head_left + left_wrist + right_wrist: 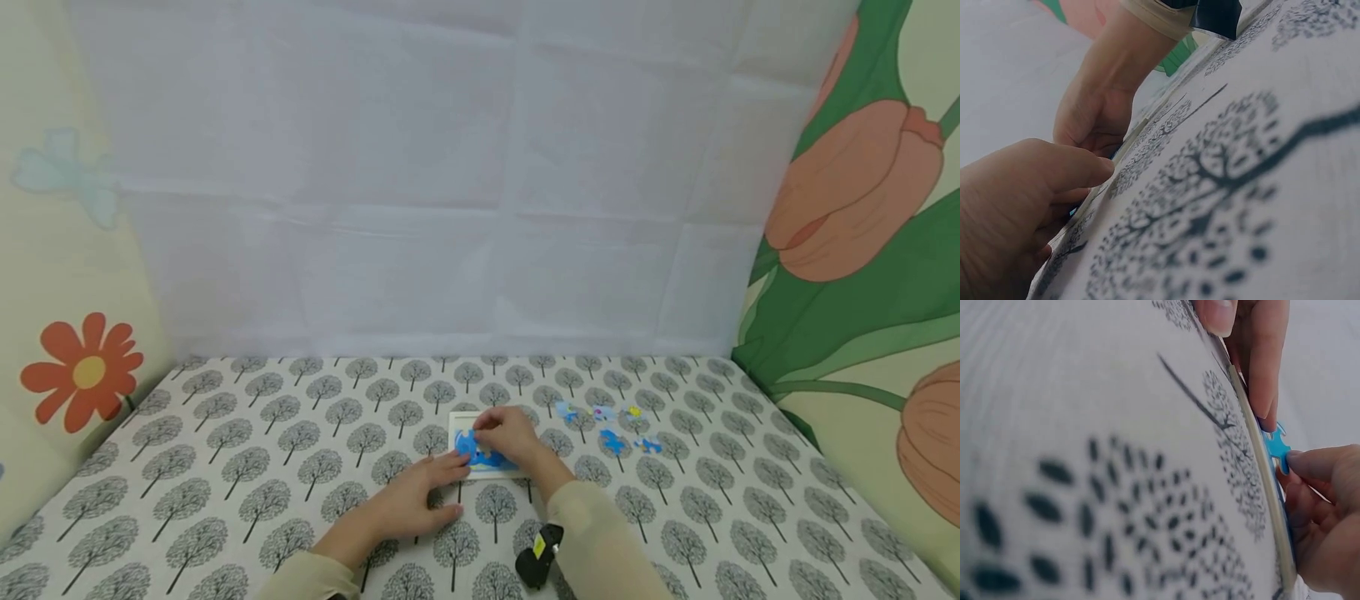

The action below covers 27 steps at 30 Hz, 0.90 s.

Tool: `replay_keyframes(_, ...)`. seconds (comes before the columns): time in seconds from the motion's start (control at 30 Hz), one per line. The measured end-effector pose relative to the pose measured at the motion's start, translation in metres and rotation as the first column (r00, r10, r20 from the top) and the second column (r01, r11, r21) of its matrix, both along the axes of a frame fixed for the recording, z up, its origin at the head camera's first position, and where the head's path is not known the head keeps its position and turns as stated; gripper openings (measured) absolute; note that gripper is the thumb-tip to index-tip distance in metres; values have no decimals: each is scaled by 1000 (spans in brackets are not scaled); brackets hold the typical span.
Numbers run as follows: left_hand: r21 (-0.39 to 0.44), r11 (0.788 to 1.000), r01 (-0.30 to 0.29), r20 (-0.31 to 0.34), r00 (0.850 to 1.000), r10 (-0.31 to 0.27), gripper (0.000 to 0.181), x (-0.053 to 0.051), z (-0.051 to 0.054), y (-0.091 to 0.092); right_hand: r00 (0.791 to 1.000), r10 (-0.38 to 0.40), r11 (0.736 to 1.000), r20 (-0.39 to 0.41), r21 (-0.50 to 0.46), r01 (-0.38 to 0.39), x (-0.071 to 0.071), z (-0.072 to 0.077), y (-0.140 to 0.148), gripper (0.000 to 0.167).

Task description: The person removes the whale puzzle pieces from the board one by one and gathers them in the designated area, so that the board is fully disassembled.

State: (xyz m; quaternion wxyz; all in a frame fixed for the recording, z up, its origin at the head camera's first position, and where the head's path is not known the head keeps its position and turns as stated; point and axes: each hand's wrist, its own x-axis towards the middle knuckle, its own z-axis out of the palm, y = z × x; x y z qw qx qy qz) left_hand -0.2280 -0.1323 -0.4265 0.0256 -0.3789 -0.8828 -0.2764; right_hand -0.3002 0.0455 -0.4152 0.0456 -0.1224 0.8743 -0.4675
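A jigsaw puzzle tray (453, 422) with a pale rim lies on the cloth, partly filled with blue pieces (491, 459). My right hand (513, 437) is over it, thumb and fingers pinching a blue jigsaw piece (1277, 449), which looks tilted against the tray in the right wrist view. At the tray's left front corner, my left hand (416, 497) rests with its fingers extended and touching the edge. The left wrist view shows this left hand (1019, 200) close up, with the right hand (1094, 115) beyond; the tray is mostly hidden there.
Several loose jigsaw pieces (612, 442) lie on the cloth to the right of the tray. A tree-patterned cloth (300, 467) covers the table. Behind it hangs a white sheet (405, 183). A black wrist device (536, 560) sits by the right sleeve.
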Motion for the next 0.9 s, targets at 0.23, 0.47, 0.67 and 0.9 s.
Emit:
replay_keyframes(0.23,44,998,-35,24,999,34,53,0,1,0,1000,-1,998,15,-61,2,0,-2,-1,3)
replay_keyframes(0.47,62,997,-42,43,998,39,52,-1,0,-1,1000,-6,998,24,-62,7,0,-2,-2,3)
replay_keyframes(0.67,91,995,-47,69,997,41,52,-2,-1,-2,999,-20,998,36,-63,22,1,-1,-2,4)
replay_keyframes(0.9,99,994,-54,97,994,44,51,-1,0,-3,996,-47,992,79,-116,56,0,-1,-4,3)
